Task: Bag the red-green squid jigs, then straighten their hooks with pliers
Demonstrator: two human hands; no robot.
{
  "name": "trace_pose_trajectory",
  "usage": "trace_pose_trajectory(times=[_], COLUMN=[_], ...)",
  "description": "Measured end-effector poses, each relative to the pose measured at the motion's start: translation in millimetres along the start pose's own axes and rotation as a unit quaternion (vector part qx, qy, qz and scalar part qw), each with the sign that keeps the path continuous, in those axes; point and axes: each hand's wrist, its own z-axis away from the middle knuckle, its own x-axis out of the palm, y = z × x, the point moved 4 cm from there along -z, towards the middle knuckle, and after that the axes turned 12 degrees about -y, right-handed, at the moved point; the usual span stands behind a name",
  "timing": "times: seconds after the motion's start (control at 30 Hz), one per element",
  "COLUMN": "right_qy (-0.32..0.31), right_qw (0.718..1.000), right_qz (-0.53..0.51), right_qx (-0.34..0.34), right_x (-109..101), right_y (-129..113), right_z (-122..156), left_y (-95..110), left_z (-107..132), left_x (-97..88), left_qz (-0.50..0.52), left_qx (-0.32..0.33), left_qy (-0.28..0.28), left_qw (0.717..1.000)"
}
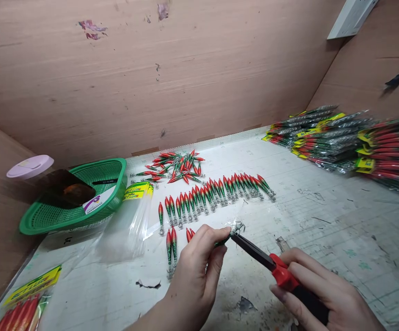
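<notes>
Between thumb and forefinger, my left hand pinches a red-and-green fishing lure, mostly hidden by the fingers, with its crown of wire hooks pointing right. My right hand is closed around long-nosed pliers with red and black handles. The dark jaws meet the lure at the base of its hooks. Just beyond my hands, a long row of similar lures lies side by side on the table. A few more lures lie close to my left hand, some partly covered by it.
A loose heap of lures lies at the back. On the left are a green basket, a lidded dark jar, clear bags with yellow headers and a packed bag. Packed lures are piled at the right.
</notes>
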Motion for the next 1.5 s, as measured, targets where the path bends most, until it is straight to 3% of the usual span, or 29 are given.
trace_pose_trajectory(times=[0.23, 0.43, 0.57, 0.7, 0.87, 0.97, 1.07, 1.17, 1.23, 1.3, 1.4, 1.5], right_qy=[-0.034, -0.069, -0.06, -0.09, -0.131, -0.097, -0.024, 0.061, 0.097, 0.11, 0.12, 0.121], right_qw=[0.999, 0.989, 0.986, 0.99, 0.99, 0.993, 0.991, 0.977, 0.966, 0.958, 0.944, 0.936], right_qz=[0.015, 0.092, 0.117, 0.08, 0.047, 0.062, 0.125, 0.201, 0.235, 0.258, 0.288, 0.303], right_qx=[-0.014, -0.09, -0.104, -0.069, -0.039, -0.035, -0.036, -0.038, -0.042, -0.062, -0.109, -0.128], right_x=[-5, -9, -9, -2, 5, -1, -10, -13, -10, -3, 5, 8], right_y=[2, 1, 3, 8, 10, 18, 38, 64, 77, 84, 83, 82], right_z=[-3, -6, -4, -1, -3, -1, 6, 16, 20, 22, 22, 20], left_y=[-1, -1, -9, -15, -17, -21, -26, -32, -41, -55, -69, -65], left_z=[0, 0, -1, 0, 2, -1, -14, -34, -41, -42, -33, -16], left_x=[4.1, 4.9, 6.3, 9.9, 17.6, 8.3, -13.6, -15.5, -1.8, 10.7, 9.4, -5.3], left_qz=[-0.002, 0.008, 0.07, 0.146, 0.313, 0.388, 0.273, 0.084, -0.018, -0.095, -0.152, -0.177], left_qx=[0.048, 0.061, 0.022, -0.066, -0.129, -0.128, -0.094, -0.009, 0.053, 0.074, 0.061, 0.043], left_qy=[-0.002, -0.005, -0.021, -0.046, -0.07, -0.041, -0.018, -0.108, -0.204, -0.267, -0.285, -0.293], left_qw=[0.999, 0.998, 0.997, 0.986, 0.939, 0.912, 0.957, 0.991, 0.977, 0.956, 0.944, 0.938])
